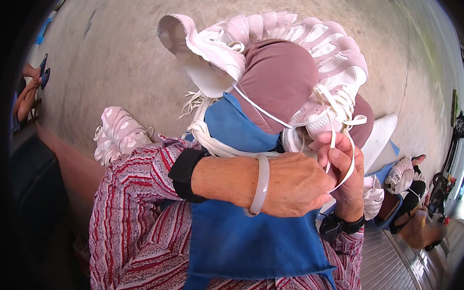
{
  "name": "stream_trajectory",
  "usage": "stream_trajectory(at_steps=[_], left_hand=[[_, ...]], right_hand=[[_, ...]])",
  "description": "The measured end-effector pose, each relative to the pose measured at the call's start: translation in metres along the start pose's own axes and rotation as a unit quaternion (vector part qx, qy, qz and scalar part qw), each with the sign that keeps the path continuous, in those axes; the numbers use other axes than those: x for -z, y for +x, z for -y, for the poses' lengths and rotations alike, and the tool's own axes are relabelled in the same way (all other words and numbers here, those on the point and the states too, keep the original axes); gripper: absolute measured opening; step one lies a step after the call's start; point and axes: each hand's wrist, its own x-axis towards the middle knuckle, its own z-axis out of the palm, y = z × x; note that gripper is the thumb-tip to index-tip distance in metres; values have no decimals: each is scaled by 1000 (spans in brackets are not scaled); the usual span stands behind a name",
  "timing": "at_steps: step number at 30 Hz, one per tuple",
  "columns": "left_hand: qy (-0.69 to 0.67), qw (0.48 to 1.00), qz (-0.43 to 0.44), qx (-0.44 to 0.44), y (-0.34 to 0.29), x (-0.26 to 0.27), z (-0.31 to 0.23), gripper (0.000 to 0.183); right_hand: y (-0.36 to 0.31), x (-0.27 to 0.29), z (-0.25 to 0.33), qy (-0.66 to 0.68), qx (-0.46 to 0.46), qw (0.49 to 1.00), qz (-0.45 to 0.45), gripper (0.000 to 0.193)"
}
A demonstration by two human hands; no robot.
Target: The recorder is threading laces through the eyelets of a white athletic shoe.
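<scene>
In front of my lap, a white shoelace loops between my two hands. My left hand, arm crossed over with a translucent bangle on the wrist, is closed on the lace; its fingertips are partly hidden. Close on its right, my right hand pinches the lace with thumb and fingers. The lace runs up to a pink and white shoe upper just beyond my fingers. More such uppers are strung in a row, curving around a mauve rounded bundle. One upper stands spread at the far left.
A bunch of white laces lies beside blue cloth over my knees. Further uppers are stacked at left. At right sit another person and more uppers. A person's feet show far left; a car stands far right.
</scene>
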Motion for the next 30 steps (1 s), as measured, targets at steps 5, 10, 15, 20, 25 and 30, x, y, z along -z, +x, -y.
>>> stream_trajectory(at_steps=[5, 10, 15, 20, 25, 30], left_hand=[[-15, 1000, -9, -19, -3, -1, 3, 22], [-16, 999, 23, -15, -2, 1, 6, 22], [-35, 999, 35, 6, -4, 3, 5, 22], [-36, 999, -4, 25, -8, 11, 9, 25], [-202, 968, -52, 142, -13, 48, 1, 34], [-219, 941, -116, 233, -17, 67, 9, 37]], right_hand=[[0, -2, 4, -14, 6, 999, 34, 30], [1, -10, 1, -76, 21, 997, -14, 27], [1, -4, 3, -41, -19, 999, 19, 23], [-1, -1, 6, -39, -5, 999, 10, 24], [-16, 11, 6, -160, 56, 985, -33, 18], [-20, 19, 3, -385, 163, 896, -149, 20]])
